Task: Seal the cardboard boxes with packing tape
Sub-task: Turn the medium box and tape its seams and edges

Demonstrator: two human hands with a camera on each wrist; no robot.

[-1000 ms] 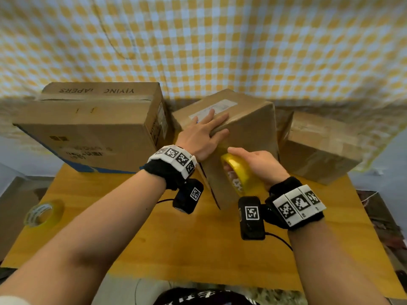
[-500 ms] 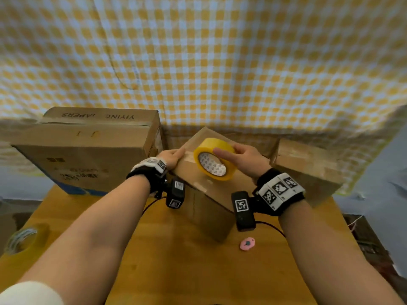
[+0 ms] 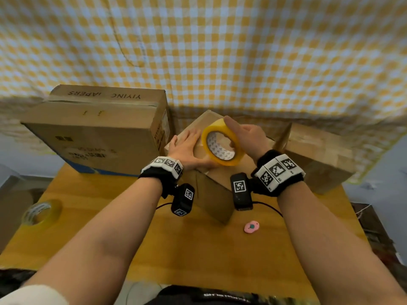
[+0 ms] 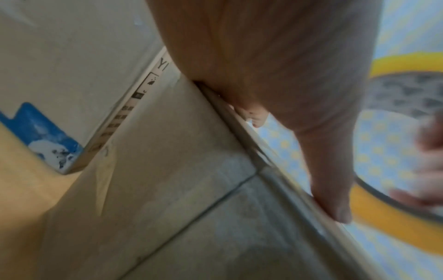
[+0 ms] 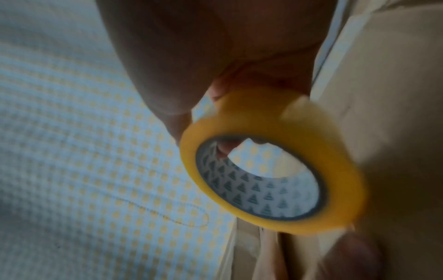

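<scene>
Head view: three cardboard boxes on the wooden bench. Large box at back left, printed lettering along its top flap, blue patch at its lower edge. Middle box set corner-on toward the camera. Third box at right, near the middle one. All three have their flaps down; contents not visible.

Tape rolls: two. Yellow roll held up over the middle box, its open core facing the camera. Second roll, paler, lies flat near the bench's left edge, well apart from the boxes.

One small pink object on the bench, just in front of the middle box; too small to tell what it is.

Hands: left hand lies flat on top of the middle box, fingers straight, thumb at the near edge beside the roll. Left wrist view confirms the thumb resting along the box edge. Right hand grips the yellow roll, thumb over its outer rim, fingers behind. Right wrist view: fingertips show through the roll's core, patterned inside.

Checked yellow-and-white cloth hangs behind the bench.
</scene>
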